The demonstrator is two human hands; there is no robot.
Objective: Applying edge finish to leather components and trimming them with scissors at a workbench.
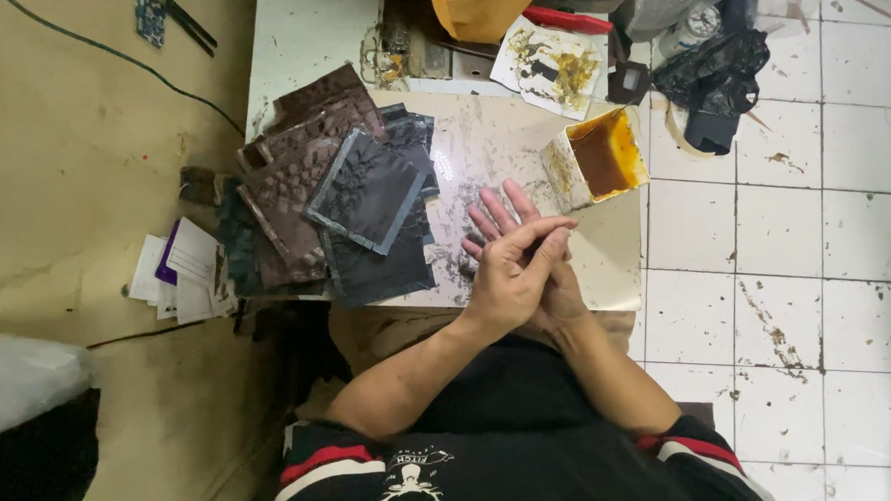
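Embossed dark sheets (348, 200) lie stacked just left of both hands; left hand (507, 278) crosses over right hand (525, 247), fingers (494, 213) straight, pressed together, holding nothing.

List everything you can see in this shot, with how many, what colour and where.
worktop: one, pale and stained, centre
textured sheets: a fanned pile, brown and dark grey, on the worktop's left part
tub of glue-like liquid: one, amber, worktop's right edge
paper cards: a small stack, white and purple, left of the sheets
black bag: one, crumpled, upper right
tiled floor: white, dirty, right
left hand: laid over the right, holding nothing
right hand: underneath, fingers spread
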